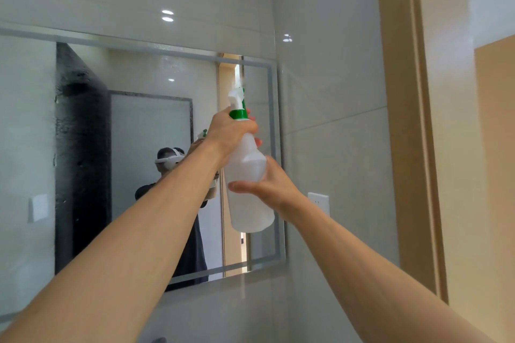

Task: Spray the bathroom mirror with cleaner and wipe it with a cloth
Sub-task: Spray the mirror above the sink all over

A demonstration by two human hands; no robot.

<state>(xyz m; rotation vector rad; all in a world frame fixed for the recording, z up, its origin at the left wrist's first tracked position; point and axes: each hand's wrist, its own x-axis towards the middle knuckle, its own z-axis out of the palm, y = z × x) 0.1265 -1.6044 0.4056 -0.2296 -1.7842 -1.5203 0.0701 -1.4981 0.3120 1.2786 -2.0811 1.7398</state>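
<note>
A white translucent spray bottle (249, 189) with a green and white trigger head is held up in front of the bathroom mirror (139, 125), near the mirror's right edge. My left hand (228, 133) is wrapped around the bottle's neck, fingers at the trigger. My right hand (267, 184) grips the bottle's body from the right side. The nozzle points at the upper right part of the glass. Fine droplets and a misty patch show on the mirror's left half. No cloth is in view.
The mirror hangs on a glossy tiled wall that meets a side wall at a corner just right of it. A white wall socket (319, 202) sits on the side wall behind my right wrist. A tan door frame (407, 120) stands at the right.
</note>
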